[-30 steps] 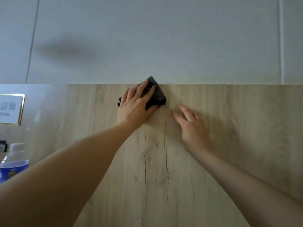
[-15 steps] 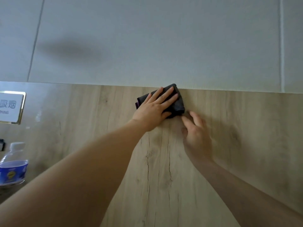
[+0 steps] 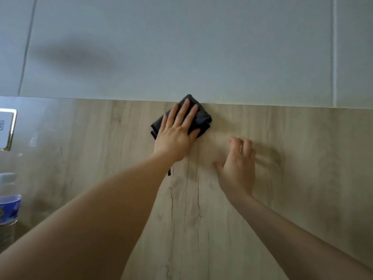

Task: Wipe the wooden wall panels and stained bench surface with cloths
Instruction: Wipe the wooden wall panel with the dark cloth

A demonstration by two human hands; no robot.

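The left hand [image 3: 175,136], fingers straight, presses a dark cloth [image 3: 198,116] flat on the wood panel [image 3: 302,178], at its top edge below the pale wall [image 3: 181,47]. The right hand [image 3: 238,168], fingers curled, rests on the panel nearby. A bottle [image 3: 8,207] stands far left under a sign [image 3: 7,129].

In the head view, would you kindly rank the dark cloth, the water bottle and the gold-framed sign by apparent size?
1. Dark cloth, partly hidden under the left hand.
2-3. Water bottle and gold-framed sign: both cropped by the frame edge, so unranked.
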